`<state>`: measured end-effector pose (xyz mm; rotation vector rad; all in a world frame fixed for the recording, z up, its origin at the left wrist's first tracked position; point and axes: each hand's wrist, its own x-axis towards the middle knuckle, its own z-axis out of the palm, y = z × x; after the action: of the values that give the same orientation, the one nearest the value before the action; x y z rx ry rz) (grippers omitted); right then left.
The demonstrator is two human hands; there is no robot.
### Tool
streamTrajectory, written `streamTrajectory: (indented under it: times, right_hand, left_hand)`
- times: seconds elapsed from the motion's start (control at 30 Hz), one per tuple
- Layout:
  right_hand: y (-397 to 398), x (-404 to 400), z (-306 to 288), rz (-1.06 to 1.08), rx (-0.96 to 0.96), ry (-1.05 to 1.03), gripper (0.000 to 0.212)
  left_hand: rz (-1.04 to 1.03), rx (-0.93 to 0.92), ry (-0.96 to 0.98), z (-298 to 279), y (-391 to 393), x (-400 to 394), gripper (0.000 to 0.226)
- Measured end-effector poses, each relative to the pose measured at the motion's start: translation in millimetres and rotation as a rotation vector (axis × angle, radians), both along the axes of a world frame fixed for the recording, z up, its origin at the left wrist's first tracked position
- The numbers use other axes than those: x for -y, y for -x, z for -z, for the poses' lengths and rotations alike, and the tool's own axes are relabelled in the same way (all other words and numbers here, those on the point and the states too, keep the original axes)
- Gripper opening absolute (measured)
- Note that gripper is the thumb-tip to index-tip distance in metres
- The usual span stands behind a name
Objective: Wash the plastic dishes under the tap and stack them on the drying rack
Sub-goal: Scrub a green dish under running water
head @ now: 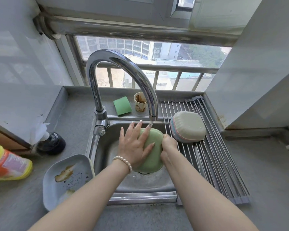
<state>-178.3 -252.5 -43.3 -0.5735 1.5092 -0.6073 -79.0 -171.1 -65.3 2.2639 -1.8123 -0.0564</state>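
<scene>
A green plastic dish point(153, 152) is held bottom-up over the steel sink point(107, 147), under the running tap point(123, 67). My left hand point(134, 144) lies flat on the dish's back with spread, straight fingers. My right hand point(168, 145) grips the dish's right rim, fingers curled under it. On the roll-up drying rack point(212, 157) to the right, a stack of upturned plastic dishes point(188, 126) rests, beige on top. A dirty blue plate point(65, 179) with brown stains waits on the counter left of the sink.
A green sponge point(122, 105) and a stained paper cup point(140, 101) stand on the ledge behind the sink. A yellow detergent bottle point(8, 162) and a dark bottle point(51, 143) sit at the left. White wall panels close in both sides.
</scene>
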Motion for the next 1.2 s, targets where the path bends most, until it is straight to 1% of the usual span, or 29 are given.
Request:
streamTrajectory:
  times: [0.07, 0.17, 0.23, 0.27, 0.3, 0.33, 0.4, 0.43, 0.47, 0.5, 0.53, 0.57, 0.63, 0.73, 0.8, 0.83, 0.9, 1.0, 1.07, 1.13, 1.2]
  right_hand:
    - [3, 0, 3, 0.013, -0.023, -0.028, 0.025]
    - [6, -8, 8, 0.006, -0.034, -0.069, 0.023]
    - [6, -10, 10, -0.01, -0.016, -0.076, 0.024]
    - [5, -11, 8, -0.023, -0.001, -0.07, 0.025]
    - [5, -9, 5, -0.037, 0.006, -0.062, 0.025]
    - [5, -6, 3, -0.051, 0.005, -0.053, 0.024]
    - [4, 1, 0, -0.088, -0.008, -0.033, 0.024]
    - [4, 3, -1, -0.113, -0.023, -0.023, 0.023]
    - [3, 6, -1, -0.153, -0.047, -0.012, 0.021]
    - [0, 9, -3, -0.194, -0.092, 0.01, 0.02]
    - [-2, 12, -4, -0.225, -0.155, 0.05, 0.027]
    - [-4, 14, -6, -0.266, -0.254, 0.118, 0.036]
    - [-13, 11, -12, -0.42, -0.532, 0.339, 0.043]
    - [-30, -7, -14, -0.65, -0.886, 0.69, 0.051]
    - [-39, -21, -7, -0.75, -1.026, 0.829, 0.059]
    - [-42, -29, -3, -0.808, -1.041, 0.86, 0.063]
    - [-41, -42, 2, -0.904, -1.027, 1.001, 0.065]
    - [-21, -53, 20, -1.068, -0.999, 1.281, 0.06]
    - [-2, -50, 32, -1.149, -0.943, 1.398, 0.06]
    - [8, -42, 32, -1.13, -0.885, 1.427, 0.06]
    - [6, -35, 25, -1.018, -0.853, 1.344, 0.064]
  left_hand:
    - [-0.009, 0.01, -0.017, 2, 13, -3, 0.061]
    - [0.132, 0.021, 0.015, 10, 9, -7, 0.061]
    - [0.187, -0.043, 0.022, 9, -4, -9, 0.068]
    - [0.167, -0.118, 0.024, 6, -11, -10, 0.075]
    - [0.1, -0.212, 0.03, 2, -15, -10, 0.078]
    - [0.006, -0.33, 0.005, 0, -18, -11, 0.075]
    - [-0.17, -0.622, -0.016, -1, -21, -9, 0.054]
    - [-0.272, -0.781, 0.038, -1, -19, -7, 0.04]
    - [-0.396, -0.927, 0.107, -2, -18, -6, 0.031]
    - [-0.514, -1.044, 0.165, -4, -15, -4, 0.035]
    - [-0.616, -1.111, 0.201, -4, -14, -1, 0.043]
    - [-0.699, -1.125, 0.207, -8, -11, 3, 0.047]
    - [-0.825, -1.076, 0.196, -16, -7, 9, 0.048]
    - [-0.916, -1.098, 0.232, -20, -5, 17, 0.044]
    - [-0.979, -1.154, 0.242, -19, -6, 19, 0.044]
    - [-1.006, -1.19, 0.231, -18, -8, 18, 0.044]
    - [-1.065, -1.257, 0.202, -14, -12, 15, 0.044]
    - [-1.19, -1.377, 0.191, -7, -25, 13, 0.047]
    - [-1.213, -1.427, 0.194, -4, -28, 16, 0.049]
    - [-1.233, -1.456, 0.169, 0, -27, 21, 0.048]
    - [-1.247, -1.469, 0.127, 9, -28, 25, 0.046]
